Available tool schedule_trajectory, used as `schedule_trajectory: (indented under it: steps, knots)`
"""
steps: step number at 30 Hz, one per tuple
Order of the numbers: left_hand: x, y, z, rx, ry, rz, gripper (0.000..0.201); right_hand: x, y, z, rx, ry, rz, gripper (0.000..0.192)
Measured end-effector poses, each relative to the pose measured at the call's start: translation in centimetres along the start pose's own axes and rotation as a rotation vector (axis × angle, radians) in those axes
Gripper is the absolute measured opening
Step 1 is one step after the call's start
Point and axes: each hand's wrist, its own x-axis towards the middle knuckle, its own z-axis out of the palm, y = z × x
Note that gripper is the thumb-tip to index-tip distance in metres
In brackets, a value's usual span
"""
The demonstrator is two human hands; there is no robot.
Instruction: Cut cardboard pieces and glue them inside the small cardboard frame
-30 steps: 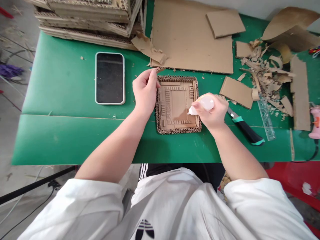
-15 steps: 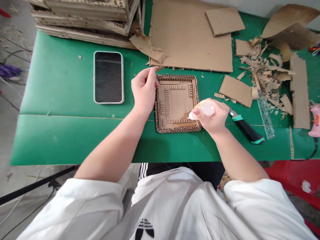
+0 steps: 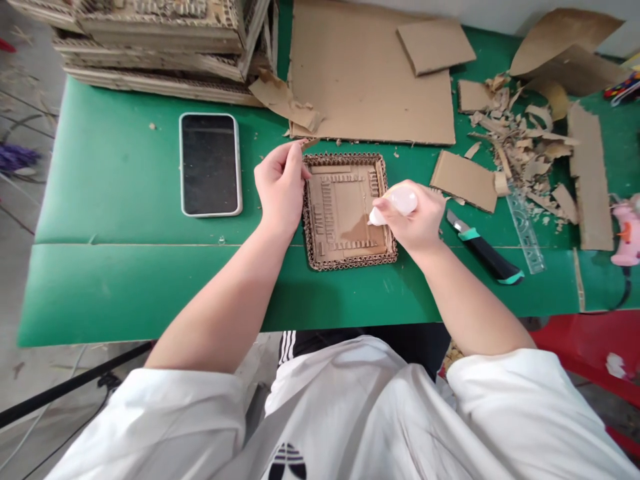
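So the cardboard tray (image 3: 353, 261) sat flat around the middle of the frame, squarish with rounded corners, its rim a wavy band of open corrugated edges. Inside, ribbed strips were set around a smooth brown floor, which had a darker patch toward its lower right.

The right hand (image 3: 419, 215) was wrapped around a whitish plastic bottle (image 3: 401, 200), fingers closed on it, nozzle pointing down into the tray's right side. Couldn't really tell whether the tip touched the cardboard. The left hand (image 3: 283, 190) had a narrow pinch on a thin brown sliver (image 3: 311, 143), right by the tray's upper left corner.

The tabletop (image 3: 125, 267) was glossy green. A dark-screened phone (image 3: 210, 165) in a pale case lay left of centre, a big smooth cardboard sheet (image 3: 370, 80) at top centre, and a heap of curly torn scraps (image 3: 533, 143) at upper right. Right of centre: a rubbery-looking black-and-teal knife (image 3: 487, 255) and a clear plastic ruler (image 3: 525, 230).
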Motion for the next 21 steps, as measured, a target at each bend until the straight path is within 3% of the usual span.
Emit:
schedule_trajectory:
  steps: [4, 10, 18, 21]
  knots:
    - [-0.1, 0.0, 0.1, 0.052, 0.055, 0.029, 0.034, 0.5, 0.2, 0.4, -0.015, -0.008, 0.016, 0.049]
    - [-0.2, 0.3, 0.0, -0.007, 0.021, 0.013, 0.036, 0.9, 0.5, 0.7, -0.062, -0.027, 0.05, 0.054]
    - [-0.1, 0.6, 0.1, -0.015, 0.036, 0.0, 0.035, -0.3, -0.4, -0.6, -0.001, -0.084, 0.041, 0.055]
    - [-0.1, 0.7, 0.0, -0.044, -0.027, -0.032, 0.035, -0.7, -0.7, -1.0, 0.0, -0.118, 0.031, 0.056]
